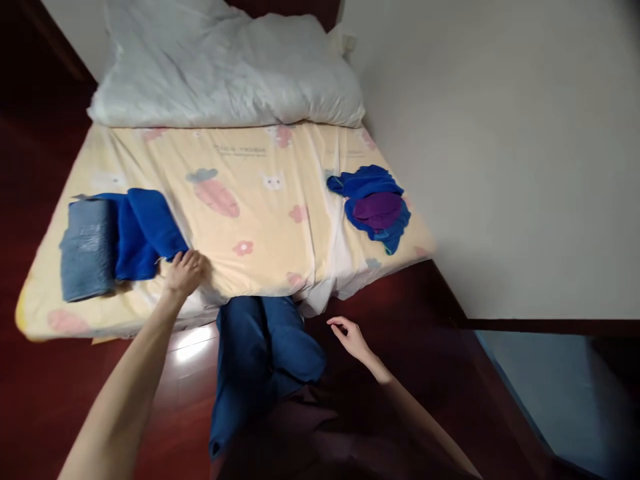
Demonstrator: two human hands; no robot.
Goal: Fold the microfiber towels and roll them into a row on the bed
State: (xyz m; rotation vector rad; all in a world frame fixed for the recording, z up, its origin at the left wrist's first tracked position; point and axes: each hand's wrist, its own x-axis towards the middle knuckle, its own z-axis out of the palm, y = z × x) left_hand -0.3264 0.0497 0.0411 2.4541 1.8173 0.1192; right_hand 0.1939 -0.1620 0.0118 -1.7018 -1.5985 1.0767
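My left hand (185,272) is at the near right corner of a bright blue cloth, probably a towel (137,233), its fingers closed on the cloth's edge. The blue towel lies on the bed in folded layers, with one flap angled toward my hand. Against its left side rests a grey-blue folded towel (87,250), overlapping it. My right hand (353,339) hangs over the floor in front of the bed, loosely curved, with a gap between thumb and fingers and nothing visible in it. Farther right, a crumpled blue cloth (373,180) lies with a purple cloth (377,210) on it.
The bed has a pale yellow sheet (260,233) with carrot and flower prints. A bulky white quilt (225,73) fills its far end. A white wall (510,167) borders the right side. My legs in blue trousers (265,347) touch the near edge, above a dark red floor (185,413).
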